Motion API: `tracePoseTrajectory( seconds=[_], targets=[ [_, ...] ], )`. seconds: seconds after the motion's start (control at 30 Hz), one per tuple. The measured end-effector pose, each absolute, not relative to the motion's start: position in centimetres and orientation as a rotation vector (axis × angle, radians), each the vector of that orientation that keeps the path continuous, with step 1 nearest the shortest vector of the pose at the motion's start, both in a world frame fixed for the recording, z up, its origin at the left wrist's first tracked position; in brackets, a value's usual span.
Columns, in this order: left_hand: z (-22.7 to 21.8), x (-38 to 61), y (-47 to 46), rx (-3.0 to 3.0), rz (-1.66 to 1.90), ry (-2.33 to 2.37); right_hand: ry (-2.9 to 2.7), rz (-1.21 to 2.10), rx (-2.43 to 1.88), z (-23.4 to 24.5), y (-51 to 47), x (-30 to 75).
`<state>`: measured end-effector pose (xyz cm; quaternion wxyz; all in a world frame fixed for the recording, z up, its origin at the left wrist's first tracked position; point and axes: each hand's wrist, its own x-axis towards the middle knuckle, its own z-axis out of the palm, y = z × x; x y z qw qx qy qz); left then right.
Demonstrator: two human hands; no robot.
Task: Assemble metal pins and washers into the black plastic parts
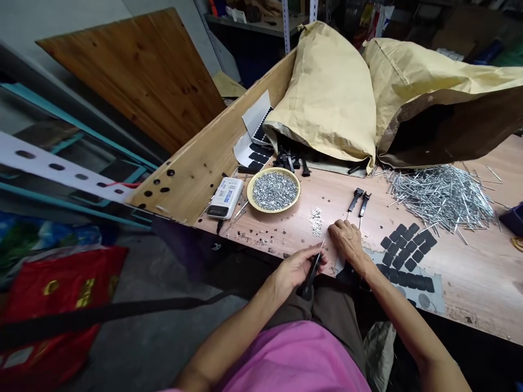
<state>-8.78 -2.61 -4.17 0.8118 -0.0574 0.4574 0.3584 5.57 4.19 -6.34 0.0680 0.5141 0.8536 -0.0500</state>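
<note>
My left hand (297, 268) is closed around a black plastic piece with a thin metal rod (311, 276), whose rod points up past the fingertips. Just to its right, my right hand (346, 240) rests on the table edge with its fingers curled together and pointing down; whatever they hold is hidden. Beyond the hands lies a small patch of metal washers (316, 221). Two similar black pieces with rods (359, 202) lie side by side past my right hand. A yellow bowl (250, 197) full of small metal washers (275, 189) stands to the left.
A heap of thin metal rods (445, 197) spreads over the right of the table. Black rounded pads (404, 247) lie near my right forearm. Two large paper sacks (327, 92) stand behind. A white box-shaped device (226, 197) sits beside the wooden side board (220, 147).
</note>
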Motion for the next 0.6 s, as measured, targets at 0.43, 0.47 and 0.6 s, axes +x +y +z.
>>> tracePoseTrajectory(
  seconds=[0.43,0.47,0.6],
  targets=[
    [-5.0,-6.9,-2.1,0.445,1.017,1.107,2.009,-2.347,2.347,-4.7,1.7,6.8],
    [-5.0,-6.7,-2.1,0.469,1.005,1.107,1.989,-2.385,2.373,-4.5,1.4,6.8],
    [-4.8,-6.2,-2.3,0.519,1.004,1.081,1.969,-2.42,2.473,-4.1,0.4,7.0]
  ],
)
